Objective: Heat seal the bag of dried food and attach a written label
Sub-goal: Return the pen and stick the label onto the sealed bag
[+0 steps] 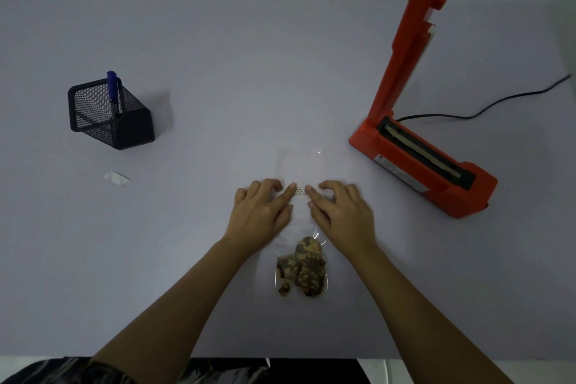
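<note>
A clear plastic bag [300, 165] lies flat on the table in front of me, its brown dried food [301, 270] bunched at the near end. A small written label [301, 192] sits across the bag's middle. My left hand [263, 207] presses its index fingertip on the label's left end. On the label's right end rests the index fingertip of my right hand [341, 210]. The remaining fingers of both hands lie loosely curled on the bag and table. At the right stands the orange heat sealer [417, 162] with its arm raised.
A black mesh pen holder [109, 115] with a blue pen [113, 93] stands at the left. A small white paper scrap [117, 178] lies near it. The sealer's black cord [486, 106] runs off to the right. The table's near edge is by my body.
</note>
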### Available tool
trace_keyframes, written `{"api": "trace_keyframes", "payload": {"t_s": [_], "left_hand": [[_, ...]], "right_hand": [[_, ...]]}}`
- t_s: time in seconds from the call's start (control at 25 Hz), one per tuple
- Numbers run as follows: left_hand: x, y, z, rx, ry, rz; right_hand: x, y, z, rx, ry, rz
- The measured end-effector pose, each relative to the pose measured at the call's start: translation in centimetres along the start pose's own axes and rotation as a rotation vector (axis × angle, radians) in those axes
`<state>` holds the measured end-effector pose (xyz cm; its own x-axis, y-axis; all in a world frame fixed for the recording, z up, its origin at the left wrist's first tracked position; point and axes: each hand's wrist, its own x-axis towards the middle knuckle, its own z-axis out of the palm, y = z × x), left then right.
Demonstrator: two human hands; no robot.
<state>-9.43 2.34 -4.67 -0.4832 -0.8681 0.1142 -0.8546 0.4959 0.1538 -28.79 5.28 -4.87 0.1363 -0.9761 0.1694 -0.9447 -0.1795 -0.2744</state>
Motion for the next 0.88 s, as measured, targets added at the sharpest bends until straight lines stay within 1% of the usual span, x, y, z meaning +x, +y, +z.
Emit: {"api": "trace_keyframes", "payload": {"t_s": [0.16, 0.4, 0.68, 0.88], "left_hand": [[0.0, -0.3, 0.1, 0.006, 0.026, 0.038], [0.0, -0.7, 0.5, 0.112, 0.102, 0.203], [0.2, -1.0, 0.9, -0.065, 0.062, 0.081], [0.1, -1.0, 0.9, -0.007, 0.059, 0.068]], "right_hand": [[-0.1, 0.0, 0.0, 0.001, 0.001, 0.005], [-0.2, 0.0, 0.2, -0.009, -0.002, -0.001], [-0.2, 0.1, 0.3, -0.029, 0.006, -0.007], [0.0, -0.1, 0.4, -0.032, 0.002, -0.007]]}}
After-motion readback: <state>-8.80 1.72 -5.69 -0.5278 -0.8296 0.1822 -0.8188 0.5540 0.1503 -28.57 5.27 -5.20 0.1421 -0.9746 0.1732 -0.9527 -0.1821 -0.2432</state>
